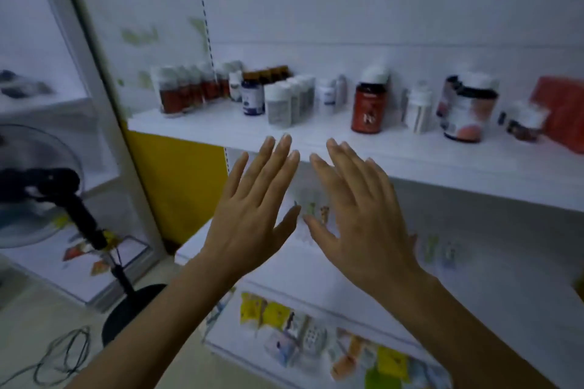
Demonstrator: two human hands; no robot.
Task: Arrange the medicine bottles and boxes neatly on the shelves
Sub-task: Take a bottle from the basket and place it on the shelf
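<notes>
Both hands are raised in front of the white shelf (410,161), backs to the camera, holding nothing. Left hand (252,208): fingers straight and spread. Right hand (363,215): fingers straight and spread. Medicine bottles (278,104) stand along the shelf, left rows grouped, right ones scattered; a red box (562,110) sits at far right.

Upper shelf (208,128): front strip is bare, open to my left hand (252,208) and right hand (363,215), both flat just before the edge. Behind the strip, brown bottles (180,91) and a white bottle row (284,103) crowd the left. I see a gap between that row and the red bottle (368,107), with a small white bottle (327,95) at its back. Right side blocked: big jar (467,110), small jar (523,123), red box (565,110). Fan (38,180) stands well left, off the shelf.
</notes>
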